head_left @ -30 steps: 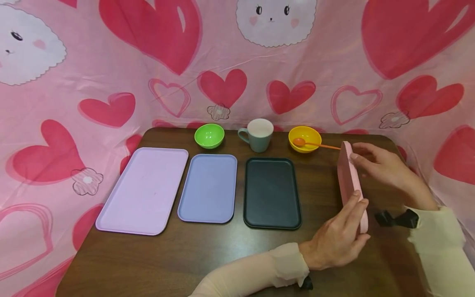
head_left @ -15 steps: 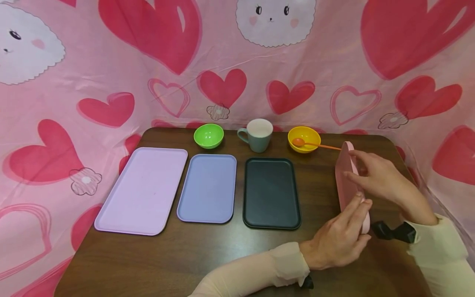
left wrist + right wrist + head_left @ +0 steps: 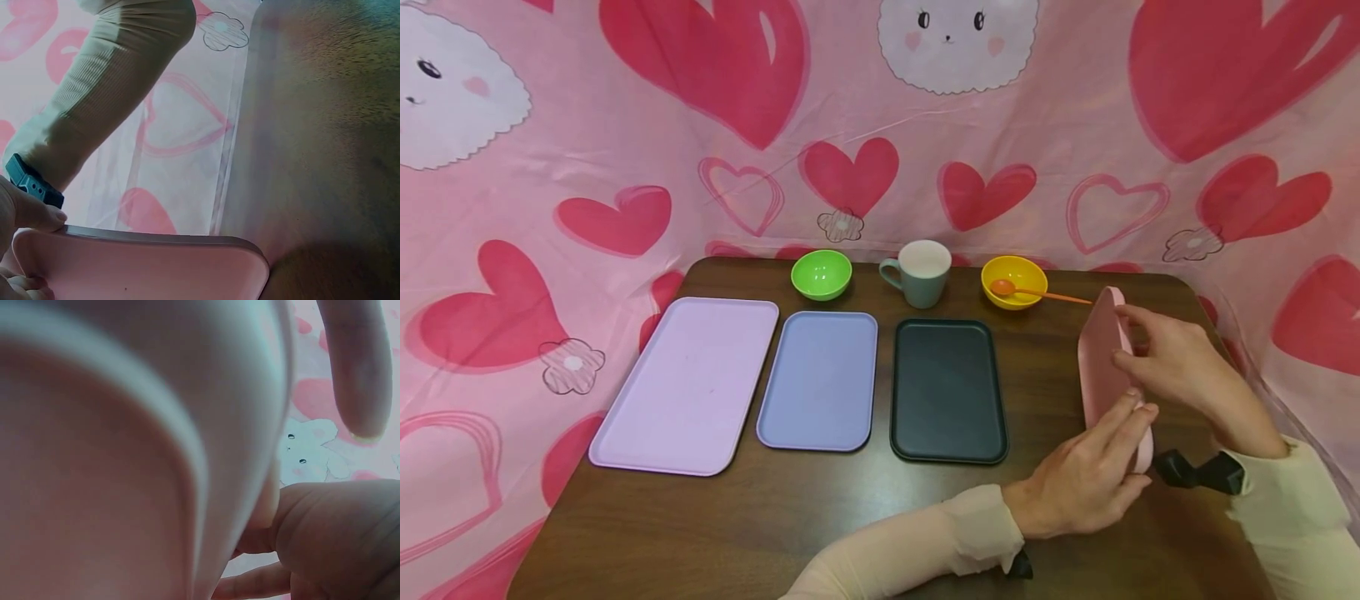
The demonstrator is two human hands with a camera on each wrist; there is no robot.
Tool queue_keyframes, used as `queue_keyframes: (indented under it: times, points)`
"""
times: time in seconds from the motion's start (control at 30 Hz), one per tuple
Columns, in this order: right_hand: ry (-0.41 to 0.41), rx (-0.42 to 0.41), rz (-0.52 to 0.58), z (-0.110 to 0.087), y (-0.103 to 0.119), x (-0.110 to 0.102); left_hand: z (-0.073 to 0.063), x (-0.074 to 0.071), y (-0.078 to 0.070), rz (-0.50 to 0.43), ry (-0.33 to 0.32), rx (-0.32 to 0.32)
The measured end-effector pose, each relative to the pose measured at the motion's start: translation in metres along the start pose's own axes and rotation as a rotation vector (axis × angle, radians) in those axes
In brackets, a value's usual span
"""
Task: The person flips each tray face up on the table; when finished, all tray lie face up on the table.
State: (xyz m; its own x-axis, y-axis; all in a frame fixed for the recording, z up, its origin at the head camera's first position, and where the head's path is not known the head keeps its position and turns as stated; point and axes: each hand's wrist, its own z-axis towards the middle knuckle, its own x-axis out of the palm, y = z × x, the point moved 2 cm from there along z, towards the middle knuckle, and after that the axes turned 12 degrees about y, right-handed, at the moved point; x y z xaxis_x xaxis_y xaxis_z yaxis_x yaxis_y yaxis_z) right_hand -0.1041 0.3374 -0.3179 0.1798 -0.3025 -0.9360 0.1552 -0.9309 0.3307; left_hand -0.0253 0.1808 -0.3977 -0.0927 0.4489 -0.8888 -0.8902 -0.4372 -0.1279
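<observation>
A pink tray (image 3: 1103, 358) stands on its long side at the right of the table, its broad face turned left. Near its close end, my left hand (image 3: 1078, 483) grips the rim, fingers laid along the edge and thumb below. Farther back, my right hand (image 3: 1172, 362) pinches the upper edge, its thumb over the left face. In the left wrist view the pink tray (image 3: 156, 269) shows its inside and rounded corner. The right wrist view has the pink tray (image 3: 94, 487) very close and blurred, with fingers (image 3: 362, 375) beside it.
Left of the hands lie a black tray (image 3: 949, 392), a blue tray (image 3: 820, 379) and a larger lilac tray (image 3: 692, 383). Behind them stand a green bowl (image 3: 822, 275), a mug (image 3: 923, 275) and a yellow bowl (image 3: 1011, 293) with an orange spoon (image 3: 1002, 287) reaching toward the pink tray.
My right thumb has come over the edge onto the pink tray's left face. The tray's upper edge has tilted a little to the right, and both hands have shifted slightly with it.
</observation>
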Motion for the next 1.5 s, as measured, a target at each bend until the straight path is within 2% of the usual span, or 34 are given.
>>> queue_keyframes:
  times: [0.23, 0.37, 0.67, 0.77, 0.83, 0.9, 0.97, 1.03, 1.1, 1.17, 1.23, 1.33, 1.5]
  points:
    - [-0.023, 0.019, -0.026, -0.002, -0.004, -0.002, 0.002, -0.001, -0.001, -0.028, 0.025, 0.021]
    - [-0.034, 0.022, -0.032, -0.003, -0.008, -0.002, 0.003, 0.000, -0.002, -0.010, 0.051, 0.037]
    - [-0.013, 0.047, -0.011, -0.004, -0.017, 0.000, 0.004, 0.003, -0.001, -0.014, 0.104, 0.056]
    - [-0.015, 0.050, -0.009, -0.004, -0.019, -0.001, 0.003, 0.004, 0.003, -0.074, 0.113, 0.047]
    - [-0.012, 0.053, -0.004, -0.004, -0.020, -0.001, 0.003, 0.005, 0.009, -0.189, 0.119, 0.023]
    - [-0.008, 0.051, -0.001, -0.005, -0.022, -0.002, 0.003, 0.007, 0.018, -0.330, 0.139, -0.040]
    - [-0.004, 0.052, 0.001, -0.005, -0.023, -0.002, 0.003, 0.011, 0.030, -0.530, 0.167, -0.153]
    - [0.000, 0.056, 0.004, -0.005, -0.022, -0.002, 0.003, 0.017, 0.040, -0.738, 0.210, -0.327]
    - [0.012, 0.062, 0.012, -0.005, -0.023, -0.002, 0.002, 0.023, 0.050, -0.907, 0.238, -0.532]
    - [0.019, 0.070, 0.020, -0.006, -0.023, -0.002, 0.002, 0.030, 0.056, -1.026, 0.247, -0.718]
    - [0.023, 0.072, 0.025, -0.006, -0.024, -0.002, 0.002, 0.035, 0.060, -1.088, 0.248, -0.855]
    - [0.013, 0.069, 0.033, -0.007, -0.024, -0.002, 0.002, 0.042, 0.064, -1.146, 0.220, -0.958]
    - [-0.008, 0.068, 0.044, -0.008, -0.025, -0.002, 0.004, 0.051, 0.066, -1.314, 0.091, -0.998]
